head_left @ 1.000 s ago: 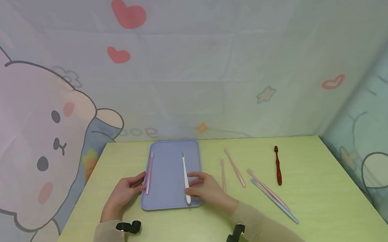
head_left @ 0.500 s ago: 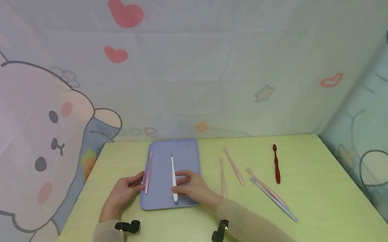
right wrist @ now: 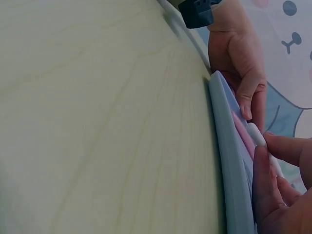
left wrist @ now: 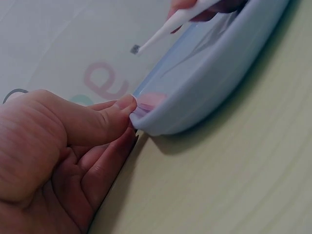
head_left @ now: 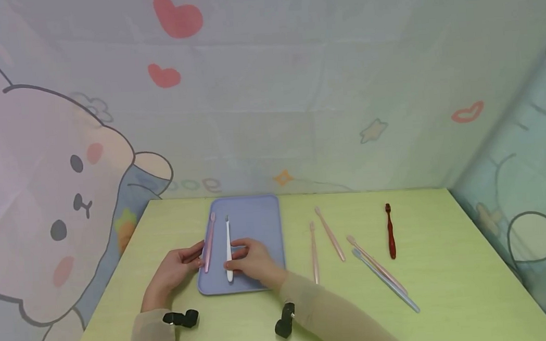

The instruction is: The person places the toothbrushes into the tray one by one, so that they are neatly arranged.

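Note:
My right hand point(head_left: 255, 263) pinches a white toothbrush point(head_left: 228, 246) by its handle, bristle end toward the back, over the left half of a blue-purple tray point(head_left: 261, 213). In the left wrist view the white toothbrush point(left wrist: 170, 23) hangs tilted above the tray floor. My left hand point(head_left: 173, 273) grips the tray's left rim between thumb and fingers, as the left wrist view shows its thumb point(left wrist: 119, 114) over the edge. Along that side of the tray lies a pink toothbrush point(head_left: 209, 242), left of the white one.
Right of the tray, two pale pink toothbrushes point(head_left: 330, 235) lie on the yellow-green table point(head_left: 447, 264). Farther right, another pink toothbrush point(head_left: 377, 264) lies close beside a blue toothbrush point(head_left: 386, 281). A dark red toothbrush point(head_left: 391, 231) lies apart from them. A printed cloth point(head_left: 324, 84) hangs behind the table.
My right hand has carried the white toothbrush leftward across the tray, closer to the pink toothbrush. My left hand has kept its hold on the rim.

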The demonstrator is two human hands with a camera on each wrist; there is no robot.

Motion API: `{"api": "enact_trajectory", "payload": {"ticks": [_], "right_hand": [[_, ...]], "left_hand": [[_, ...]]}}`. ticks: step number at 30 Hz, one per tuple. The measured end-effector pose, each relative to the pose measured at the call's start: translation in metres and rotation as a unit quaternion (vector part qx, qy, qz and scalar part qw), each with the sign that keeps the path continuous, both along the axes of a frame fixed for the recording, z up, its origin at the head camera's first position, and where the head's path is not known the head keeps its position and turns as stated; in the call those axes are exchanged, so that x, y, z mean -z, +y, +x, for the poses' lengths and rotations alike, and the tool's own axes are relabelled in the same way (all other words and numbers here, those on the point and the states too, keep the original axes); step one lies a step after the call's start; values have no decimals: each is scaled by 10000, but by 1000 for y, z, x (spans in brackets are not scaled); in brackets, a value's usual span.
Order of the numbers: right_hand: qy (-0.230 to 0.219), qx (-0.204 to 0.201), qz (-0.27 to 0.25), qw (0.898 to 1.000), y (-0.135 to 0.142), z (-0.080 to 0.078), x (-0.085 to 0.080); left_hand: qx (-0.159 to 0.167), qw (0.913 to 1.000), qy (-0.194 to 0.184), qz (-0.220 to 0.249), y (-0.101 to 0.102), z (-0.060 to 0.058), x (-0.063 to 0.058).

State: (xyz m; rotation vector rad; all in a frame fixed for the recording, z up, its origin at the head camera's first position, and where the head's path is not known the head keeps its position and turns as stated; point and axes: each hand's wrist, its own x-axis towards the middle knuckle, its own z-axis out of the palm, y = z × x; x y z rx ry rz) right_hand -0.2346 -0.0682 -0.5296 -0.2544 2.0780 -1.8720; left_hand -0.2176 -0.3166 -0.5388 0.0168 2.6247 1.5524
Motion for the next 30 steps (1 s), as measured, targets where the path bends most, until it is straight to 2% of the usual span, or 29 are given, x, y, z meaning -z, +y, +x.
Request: {"api": "enact_trajectory", "payload": {"ticks": [5, 12, 17, 25, 30], "right_hand": [[168, 82, 326, 9993, -15, -2, 0], [445, 430, 555, 9965, -31, -11, 1], [386, 633, 533, 9958, -38, -14, 1], [-28, 652, 485, 9967, -47, -14, -5], [-29, 716, 633, 9954, -51, -14, -5]], "left_hand": [[-15, 10000, -73, -23, -1, 1, 2], [13, 9998, 122, -161, 1, -1, 0], [95, 9997, 150, -155, 2, -4, 0], [117, 9998, 170, -24, -2, -4, -1], [77, 9999, 113, 30, -2, -2, 0]]}}
